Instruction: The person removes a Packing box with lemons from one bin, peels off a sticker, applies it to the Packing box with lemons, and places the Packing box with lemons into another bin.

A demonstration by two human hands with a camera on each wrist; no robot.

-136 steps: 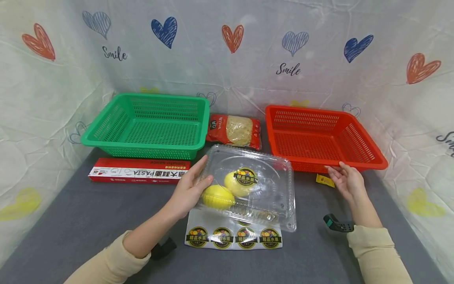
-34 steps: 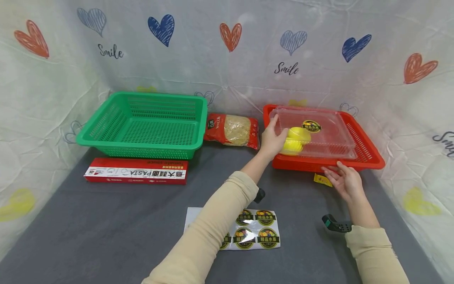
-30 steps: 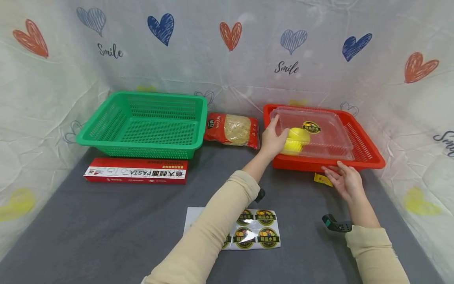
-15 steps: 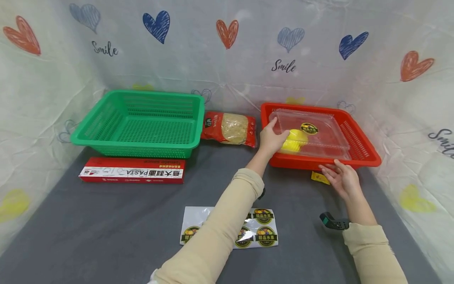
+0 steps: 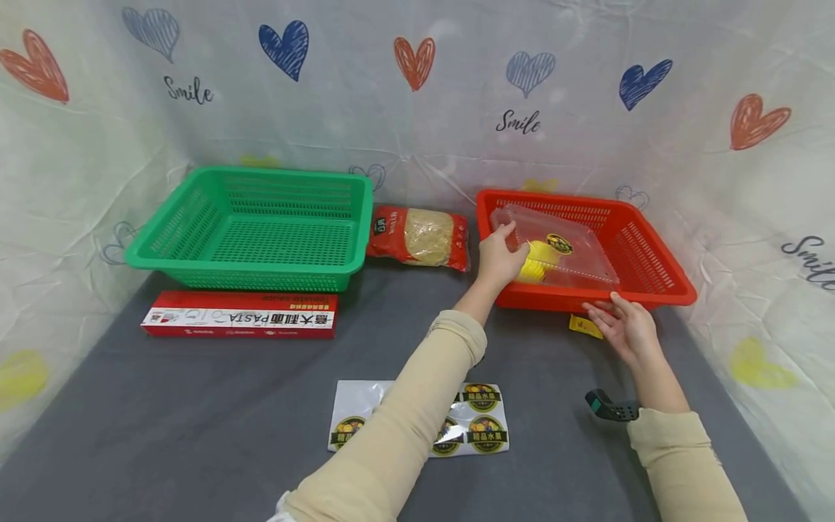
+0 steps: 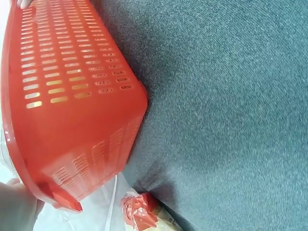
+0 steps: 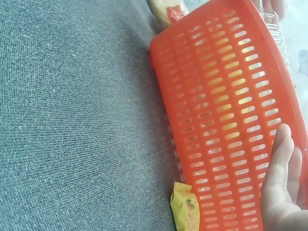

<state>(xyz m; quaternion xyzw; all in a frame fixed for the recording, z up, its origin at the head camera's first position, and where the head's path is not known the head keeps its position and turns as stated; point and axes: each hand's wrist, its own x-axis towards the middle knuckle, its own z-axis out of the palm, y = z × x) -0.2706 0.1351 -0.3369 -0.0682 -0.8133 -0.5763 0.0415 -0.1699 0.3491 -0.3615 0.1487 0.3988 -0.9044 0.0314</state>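
Observation:
My left hand [image 5: 501, 259] grips the left edge of a clear plastic clamshell box [image 5: 580, 255], which tilts down to the right inside the red basket [image 5: 652, 257]. Two yellow lemons [image 5: 536, 262] sit at the box's left end, and a round black fruit sticker [image 5: 559, 243] is on its lid. My right hand [image 5: 629, 333] holds the basket's front rim, thumb at the top and fingers against the outer wall. In the right wrist view, those fingers [image 7: 281, 149] lie along the slotted wall. Most of my left hand is hidden in the left wrist view.
A green basket [image 5: 355, 277] stands at the back left, with a red pasta box [image 5: 241, 314] before it. Between the baskets lies a red noodle packet [image 5: 427, 238]. A small yellow sachet [image 5: 586, 326] is by the red basket. My left forearm crosses a sticker sheet [image 5: 485, 417].
My left hand has carried the box of lemons from the table's middle into the red basket. The box has since shifted left and tilted down rightward. My right hand has stayed at the rim.

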